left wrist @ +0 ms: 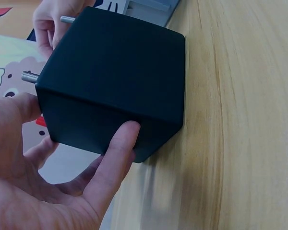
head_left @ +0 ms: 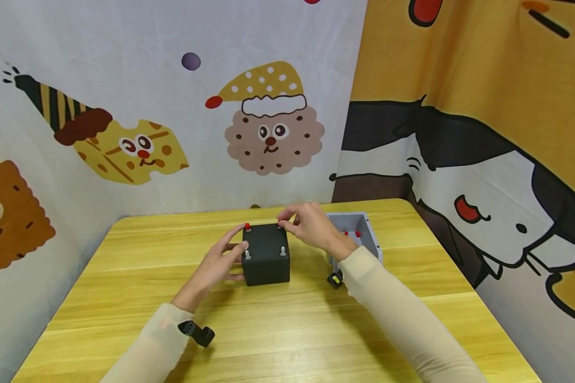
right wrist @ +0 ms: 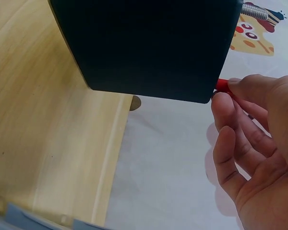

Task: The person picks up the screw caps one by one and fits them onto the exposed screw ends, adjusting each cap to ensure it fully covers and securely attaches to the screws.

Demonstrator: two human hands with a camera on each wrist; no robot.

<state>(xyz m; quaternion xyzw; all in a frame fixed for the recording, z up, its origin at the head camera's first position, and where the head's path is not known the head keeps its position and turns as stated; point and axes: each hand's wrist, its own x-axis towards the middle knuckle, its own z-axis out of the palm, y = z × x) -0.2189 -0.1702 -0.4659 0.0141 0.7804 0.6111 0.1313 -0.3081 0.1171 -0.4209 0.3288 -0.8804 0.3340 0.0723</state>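
Note:
A black box (head_left: 267, 261) stands on the table with a metal threaded post near each top corner. On its far left post sits a red cap (head_left: 247, 226); the two near posts (head_left: 283, 251) are bare metal. My left hand (head_left: 220, 257) steadies the box from the left, fingers spread along its side and thumb near the top edge. At the far right post my right hand (head_left: 311, 226) pinches another red cap (right wrist: 222, 85) between thumb and index finger. That cap sits right at the box's top edge in the right wrist view.
A grey open tray (head_left: 371, 234) with small red caps (head_left: 358, 234) inside stands to the right of the box, partly behind my right wrist. The wooden table (head_left: 278, 330) ends at a printed cloth backdrop (head_left: 163, 202) behind the box.

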